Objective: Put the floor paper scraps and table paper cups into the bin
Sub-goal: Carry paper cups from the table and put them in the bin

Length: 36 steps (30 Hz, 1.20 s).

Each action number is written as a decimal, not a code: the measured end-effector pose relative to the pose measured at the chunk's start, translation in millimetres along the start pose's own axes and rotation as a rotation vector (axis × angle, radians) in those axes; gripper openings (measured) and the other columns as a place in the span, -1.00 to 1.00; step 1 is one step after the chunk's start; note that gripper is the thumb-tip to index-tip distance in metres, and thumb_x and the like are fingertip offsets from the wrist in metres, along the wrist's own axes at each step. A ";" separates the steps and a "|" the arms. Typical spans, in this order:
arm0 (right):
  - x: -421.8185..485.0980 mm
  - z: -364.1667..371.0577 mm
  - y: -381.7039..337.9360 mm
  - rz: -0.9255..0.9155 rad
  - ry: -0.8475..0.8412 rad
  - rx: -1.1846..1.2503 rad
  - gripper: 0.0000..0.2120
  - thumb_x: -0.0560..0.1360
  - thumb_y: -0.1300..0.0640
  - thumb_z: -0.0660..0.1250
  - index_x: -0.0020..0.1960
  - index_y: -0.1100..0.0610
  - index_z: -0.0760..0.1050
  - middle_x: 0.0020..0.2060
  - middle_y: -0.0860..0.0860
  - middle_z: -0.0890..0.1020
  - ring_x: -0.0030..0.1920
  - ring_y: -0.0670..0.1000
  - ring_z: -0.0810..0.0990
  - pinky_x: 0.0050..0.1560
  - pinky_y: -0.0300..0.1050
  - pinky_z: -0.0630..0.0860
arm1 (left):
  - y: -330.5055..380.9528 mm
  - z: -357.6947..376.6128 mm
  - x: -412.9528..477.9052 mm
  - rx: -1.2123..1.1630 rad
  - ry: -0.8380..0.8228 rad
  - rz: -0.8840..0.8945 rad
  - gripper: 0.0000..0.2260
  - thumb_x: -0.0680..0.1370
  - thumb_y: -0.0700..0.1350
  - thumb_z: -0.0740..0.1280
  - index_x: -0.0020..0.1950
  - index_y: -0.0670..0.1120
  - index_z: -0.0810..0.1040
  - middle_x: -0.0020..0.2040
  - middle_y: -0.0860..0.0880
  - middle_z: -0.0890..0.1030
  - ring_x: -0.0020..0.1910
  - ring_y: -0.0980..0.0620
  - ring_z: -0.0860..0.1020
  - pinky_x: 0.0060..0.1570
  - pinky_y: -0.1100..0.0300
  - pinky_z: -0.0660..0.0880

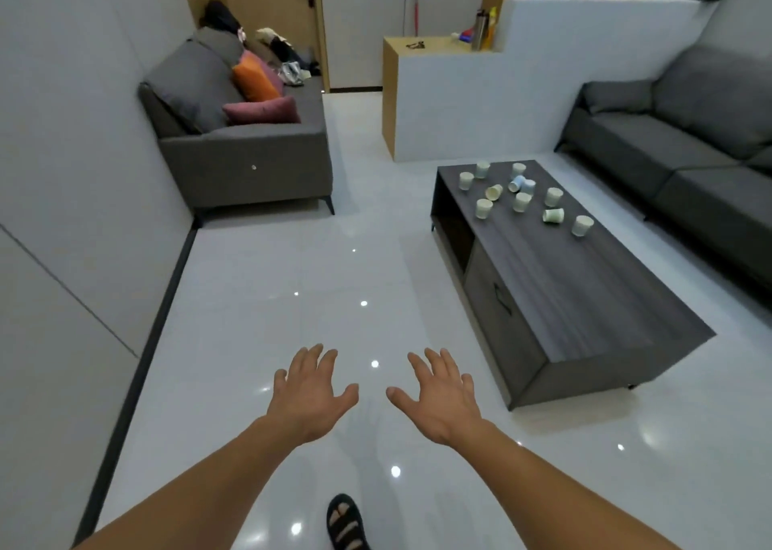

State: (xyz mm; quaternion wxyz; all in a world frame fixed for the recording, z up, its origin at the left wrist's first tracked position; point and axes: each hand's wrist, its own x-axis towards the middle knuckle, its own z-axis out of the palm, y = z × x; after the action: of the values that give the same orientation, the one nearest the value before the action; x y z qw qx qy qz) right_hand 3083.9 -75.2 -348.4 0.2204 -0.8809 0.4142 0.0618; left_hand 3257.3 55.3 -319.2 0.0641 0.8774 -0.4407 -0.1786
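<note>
Both hands, left hand [311, 395] and right hand [438, 399], were spread wide and empty; paper cups [522, 198] still cluttered the coffee table's [585, 298] far end, likely next.

place: home living room | evidence: two grey sofas [246, 131] [689, 140], cushions [263, 108], dark wood coffee table [585, 282] with paper cups [522, 198], glossy tiled floor [292, 278], wooden door [267, 6] behind
</note>
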 end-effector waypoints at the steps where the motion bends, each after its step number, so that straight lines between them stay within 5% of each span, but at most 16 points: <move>1: 17.4 -8.1 4.7 0.014 0.011 -0.004 -0.20 0.48 -0.47 -0.04 0.59 -0.10 -0.05 0.59 -0.02 -0.05 0.57 0.05 -0.24 0.49 0.24 -0.14 | 5.4 -2.7 22.5 -0.001 -0.002 0.017 -0.34 0.54 0.30 0.07 0.56 0.03 0.03 0.58 0.00 -0.01 0.55 -0.02 -0.10 0.48 -0.10 -0.02; 16: 228.6 -114.3 102.1 0.282 0.056 0.008 -0.19 0.47 -0.48 -0.07 0.59 -0.09 -0.07 0.59 -0.03 -0.08 0.56 0.04 -0.25 0.48 0.27 -0.14 | 113.1 -57.1 316.3 0.038 -0.074 0.262 -0.31 0.52 0.29 0.11 0.55 0.01 0.03 0.57 -0.01 0.01 0.54 -0.03 -0.05 0.47 -0.10 0.03; 36: 530.6 -260.8 268.7 0.316 -0.015 0.054 -0.18 0.50 -0.42 0.04 0.60 -0.02 -0.07 0.59 0.00 -0.06 0.57 0.06 -0.19 0.49 0.23 -0.03 | 291.5 -84.1 638.6 0.048 -0.164 0.279 -0.28 0.53 0.24 0.18 0.57 -0.02 -0.01 0.57 -0.03 0.00 0.54 -0.05 -0.03 0.47 -0.07 0.06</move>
State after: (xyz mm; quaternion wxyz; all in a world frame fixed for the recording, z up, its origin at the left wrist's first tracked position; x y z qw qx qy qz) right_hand 3205.7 -713.1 -360.2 0.2348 -0.7979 0.5477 0.0910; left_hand 3419.5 -632.8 -326.6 0.0310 0.7913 -0.5663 -0.2285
